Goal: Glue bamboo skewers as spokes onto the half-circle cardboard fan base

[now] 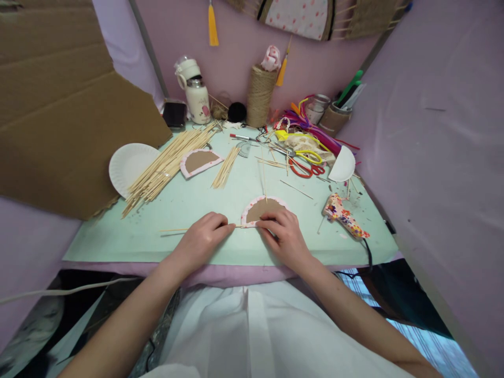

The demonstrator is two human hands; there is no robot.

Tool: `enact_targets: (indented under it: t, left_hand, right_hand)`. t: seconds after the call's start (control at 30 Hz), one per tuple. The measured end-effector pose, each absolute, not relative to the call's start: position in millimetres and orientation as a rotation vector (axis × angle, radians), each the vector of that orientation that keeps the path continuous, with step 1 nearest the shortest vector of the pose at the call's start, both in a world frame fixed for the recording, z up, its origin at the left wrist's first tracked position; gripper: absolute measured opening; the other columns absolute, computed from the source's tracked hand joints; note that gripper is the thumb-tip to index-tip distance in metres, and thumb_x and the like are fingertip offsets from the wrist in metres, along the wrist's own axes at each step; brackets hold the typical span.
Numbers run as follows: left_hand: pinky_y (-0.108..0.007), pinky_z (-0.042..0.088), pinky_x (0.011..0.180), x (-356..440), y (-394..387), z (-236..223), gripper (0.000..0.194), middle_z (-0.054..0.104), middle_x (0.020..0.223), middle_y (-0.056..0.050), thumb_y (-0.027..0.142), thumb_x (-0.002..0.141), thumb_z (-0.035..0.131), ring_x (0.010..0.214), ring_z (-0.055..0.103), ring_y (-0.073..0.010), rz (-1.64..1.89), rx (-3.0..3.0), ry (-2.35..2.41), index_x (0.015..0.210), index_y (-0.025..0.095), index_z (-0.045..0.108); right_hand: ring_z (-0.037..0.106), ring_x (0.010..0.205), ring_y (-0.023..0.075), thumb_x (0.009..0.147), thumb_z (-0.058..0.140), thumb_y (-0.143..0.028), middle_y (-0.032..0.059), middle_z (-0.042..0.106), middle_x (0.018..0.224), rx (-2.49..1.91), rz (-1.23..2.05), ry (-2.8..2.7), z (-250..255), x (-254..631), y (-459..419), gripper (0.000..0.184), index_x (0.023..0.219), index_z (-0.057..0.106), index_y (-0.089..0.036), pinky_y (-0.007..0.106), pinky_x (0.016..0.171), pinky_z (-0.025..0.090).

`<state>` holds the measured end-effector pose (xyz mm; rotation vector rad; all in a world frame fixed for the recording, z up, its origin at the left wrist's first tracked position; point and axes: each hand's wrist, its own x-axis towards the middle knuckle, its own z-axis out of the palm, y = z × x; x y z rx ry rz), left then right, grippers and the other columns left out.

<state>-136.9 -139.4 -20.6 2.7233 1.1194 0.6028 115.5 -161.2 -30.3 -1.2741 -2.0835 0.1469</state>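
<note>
My left hand point(208, 232) pinches a thin wooden skewer point(173, 230) that runs out to the left. The skewer's other end reaches the straight lower edge of a cardboard half-circle point(255, 211) bordered with white, pink-dotted fabric. My right hand point(284, 233) grips that half-circle at its straight edge, fingertips over the cardboard. Another stick stands up from its upper part. A second fabric-edged half-circle point(200, 161) lies farther back, beside a large pile of skewers point(169, 165) and a smaller bunch point(226, 167).
A flower-patterned glue gun point(344, 216) lies at the right, its cord hanging over the edge. Behind are red-handled scissors point(301, 169), a twine roll point(260, 97) and a bottle point(198, 100). A paper plate point(128, 165) and large cardboard sheet point(71, 115) are at the left.
</note>
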Motion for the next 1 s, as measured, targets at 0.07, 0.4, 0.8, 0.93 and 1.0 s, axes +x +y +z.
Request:
enact_targets:
  t: [0.07,0.4,0.8,0.93,1.0]
  left_hand:
    - [-0.032,0.047,0.078,-136.4,-139.4,-20.2,0.033,0.062,0.096,-0.005,0.024,0.100,0.036,0.090,0.054,-0.0184,0.621,2.703,1.114,0.111,0.021,0.067]
    - [-0.032,0.048,0.079,-137.2,-139.2,-21.5,0.032,0.061,0.098,-0.006,0.023,0.101,0.036,0.091,0.054,-0.0185,0.619,2.742,1.098,0.112,0.021,0.066]
    - [-0.031,0.046,0.077,-137.0,-138.5,-20.6,0.031,0.061,0.098,-0.006,0.023,0.101,0.037,0.091,0.053,-0.0186,0.607,2.752,1.092,0.113,0.020,0.066]
    - [-0.031,0.046,0.077,-136.9,-138.9,-21.0,0.030,0.061,0.097,-0.006,0.022,0.101,0.038,0.090,0.053,-0.0184,0.613,2.752,1.098,0.112,0.019,0.066]
    - [-0.030,0.046,0.077,-136.5,-138.9,-21.3,0.030,0.061,0.097,-0.005,0.022,0.101,0.038,0.090,0.052,-0.0182,0.615,2.761,1.101,0.112,0.019,0.066]
  right_hand:
    - [0.060,0.099,0.0211,0.096,0.055,-0.024,0.0053,0.070,0.100,-1.276,0.147,-2.085,-30.0,115.6,-161.1,0.018,0.097,0.073,-0.027,0.042,0.091,0.043]
    - [0.060,0.098,0.0204,0.095,0.056,-0.024,0.0045,0.070,0.099,-1.264,0.129,-2.083,-29.5,115.2,-160.7,0.017,0.097,0.073,-0.026,0.041,0.090,0.043]
    - [0.060,0.098,0.0210,0.096,0.055,-0.025,0.0055,0.070,0.099,-1.247,0.145,-2.063,-28.9,114.9,-160.7,0.019,0.097,0.074,-0.026,0.042,0.090,0.043]
    - [0.059,0.098,0.0207,0.096,0.054,-0.025,0.0055,0.070,0.099,-1.259,0.153,-2.073,-29.4,115.2,-160.7,0.020,0.097,0.074,-0.026,0.042,0.091,0.043]
    - [0.060,0.099,0.0204,0.096,0.055,-0.024,0.0055,0.070,0.100,-1.264,0.138,-2.081,-29.9,115.3,-160.6,0.019,0.097,0.074,-0.026,0.041,0.091,0.043]
